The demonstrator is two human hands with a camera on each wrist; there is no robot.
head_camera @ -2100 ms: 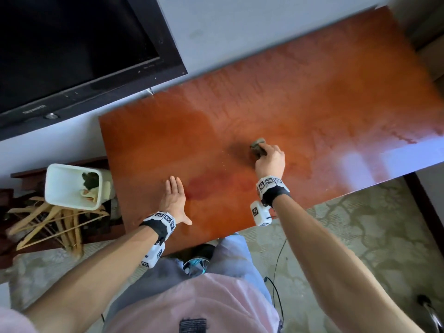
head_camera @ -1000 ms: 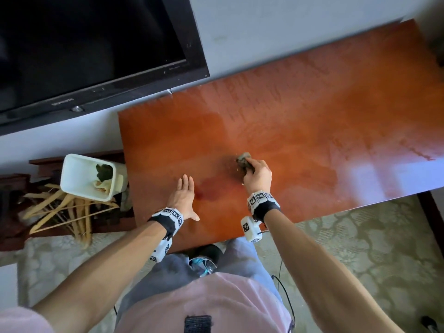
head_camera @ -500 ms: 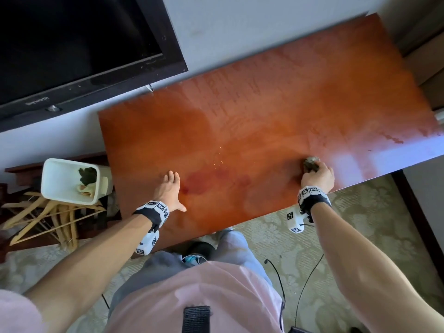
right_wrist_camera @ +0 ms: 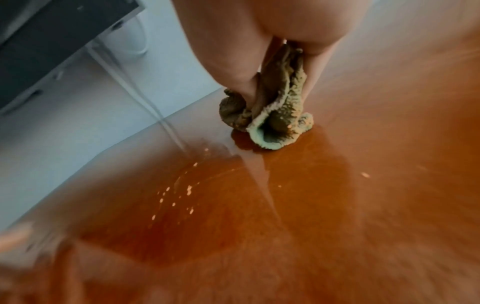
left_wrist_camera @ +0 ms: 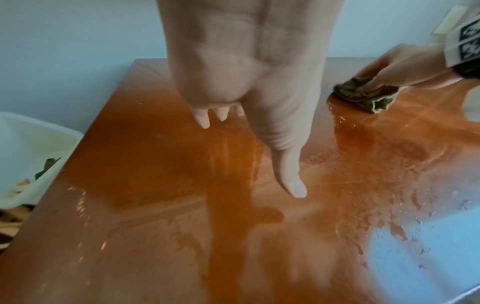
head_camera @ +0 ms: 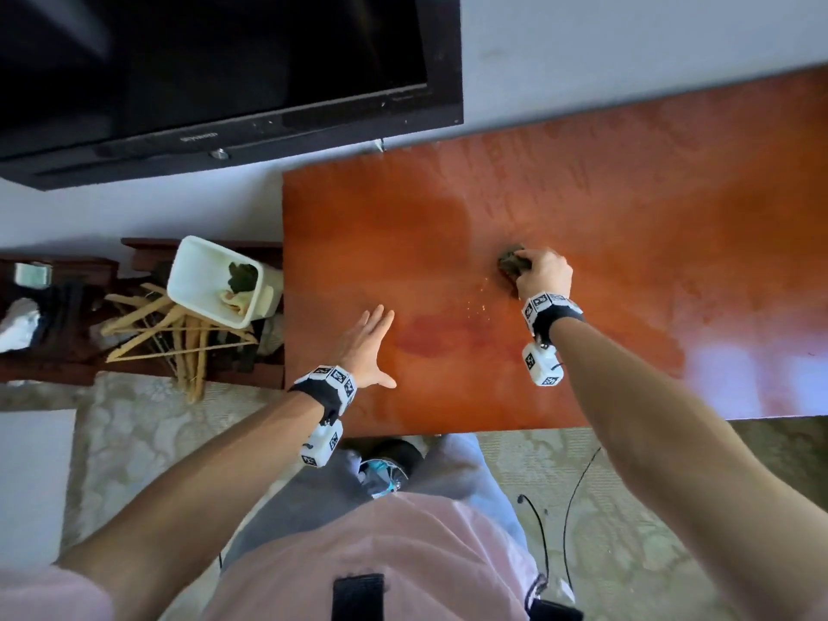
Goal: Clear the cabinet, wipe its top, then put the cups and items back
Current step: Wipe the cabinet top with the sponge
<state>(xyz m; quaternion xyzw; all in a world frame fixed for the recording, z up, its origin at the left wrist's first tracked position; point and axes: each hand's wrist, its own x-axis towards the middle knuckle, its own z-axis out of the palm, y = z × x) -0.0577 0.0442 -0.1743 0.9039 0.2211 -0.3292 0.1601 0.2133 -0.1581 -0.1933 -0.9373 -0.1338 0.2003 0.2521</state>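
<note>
cabinet top (head_camera: 582,195): reddish wood, wet streaks and droplets, far edge at the wall
left hand (head_camera: 365,347): fingers straight and spread, flat on the near left part
right hand (head_camera: 544,273): fingers curled around the cloth
cloth (right_wrist_camera: 270,115): bunched, olive-green, pressed to the top, mid-surface

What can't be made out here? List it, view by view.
- Head: the cabinet top is cut off at the right edge.
- Head: the white bin holds blurred, unidentifiable contents.
- Right wrist: the right hand covers part of the rag.
- Left wrist: the left hand hides its fingers' contact.
</note>
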